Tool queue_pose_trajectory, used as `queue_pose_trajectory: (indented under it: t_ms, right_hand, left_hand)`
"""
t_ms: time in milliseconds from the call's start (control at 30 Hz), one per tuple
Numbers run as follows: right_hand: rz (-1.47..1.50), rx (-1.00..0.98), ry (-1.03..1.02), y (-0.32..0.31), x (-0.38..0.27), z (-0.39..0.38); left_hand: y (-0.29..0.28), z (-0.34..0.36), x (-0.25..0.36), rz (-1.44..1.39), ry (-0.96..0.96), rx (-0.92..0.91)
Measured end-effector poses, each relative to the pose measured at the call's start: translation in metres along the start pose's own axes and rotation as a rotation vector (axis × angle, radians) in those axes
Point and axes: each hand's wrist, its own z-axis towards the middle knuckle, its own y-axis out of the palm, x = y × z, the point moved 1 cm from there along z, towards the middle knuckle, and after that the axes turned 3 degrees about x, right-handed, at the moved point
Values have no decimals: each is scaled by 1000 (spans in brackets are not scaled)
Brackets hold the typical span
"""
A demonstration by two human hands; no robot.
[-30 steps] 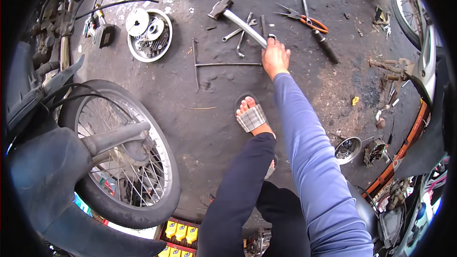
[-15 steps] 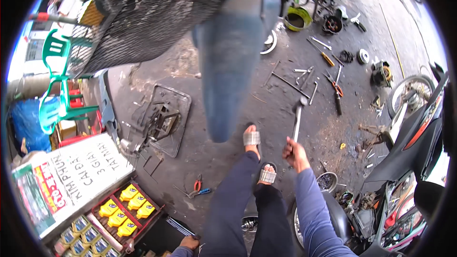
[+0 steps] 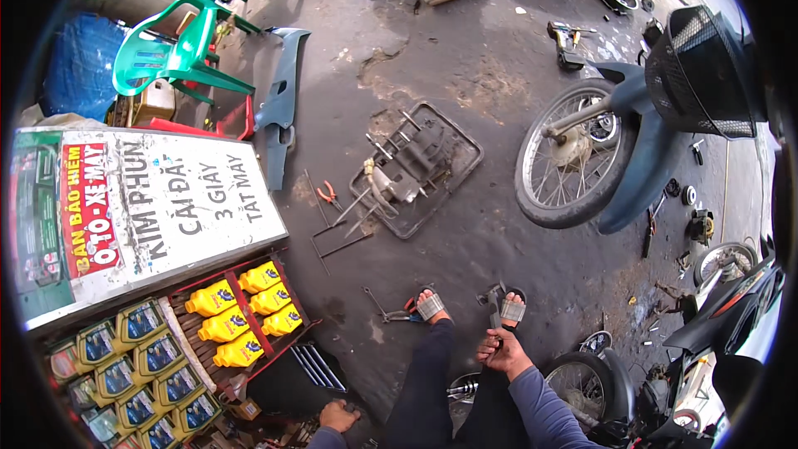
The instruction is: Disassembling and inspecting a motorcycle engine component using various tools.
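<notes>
My right hand [image 3: 504,352] is closed around the handle of a hammer [image 3: 495,309], held upright in front of my right foot. Lower and to the left, my left hand [image 3: 339,416] has its fingers curled in. Something dark shows at its fingertips, too small to make out. Ahead on the floor, a greasy engine part [image 3: 411,162] rests on a black tray [image 3: 465,179]. Near the tray lie orange-handled pliers [image 3: 328,193] and thin bent metal rods [image 3: 342,243]. Beside my left foot is a blue-handled tool [image 3: 403,314].
At left stand a white lettered sign cabinet [image 3: 179,199], green plastic chairs [image 3: 179,54], yellow oil bottles [image 3: 223,324] and dark-labelled oil cans [image 3: 141,357]. A scooter's front wheel [image 3: 573,154] is ahead right. Another motorbike [image 3: 723,316] stands at the right edge.
My view has swung left and the scooter now appears further right. The hammer has come in closer, now in front of my right foot. My left hand shows more fully.
</notes>
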Motion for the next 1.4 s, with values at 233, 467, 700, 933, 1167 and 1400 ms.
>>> queue_pose_trajectory:
  t_ms: [233,467,700,933,1167,1400]
  right_hand:
    - [-114,-507,57,135,85,-43]
    - [-506,77,-474,295,-24,-18]
    - [-471,482,-1030,296,-9,28]
    - [-34,817,-1142,308,-41,45]
    - [582,839,-1049,342,71,178]
    - [343,1093,-897,273,124,324]
  left_hand:
    - [-186,81,47,-347,308,329]
    - [-368,159,142,-506,621,400]
    - [-561,235,253,-274,984,848]
    - [-732,329,408,520,886,1229]
    - [-701,348,393,1237,800,-676]
    - [-698,319,386,1475,68,-1536]
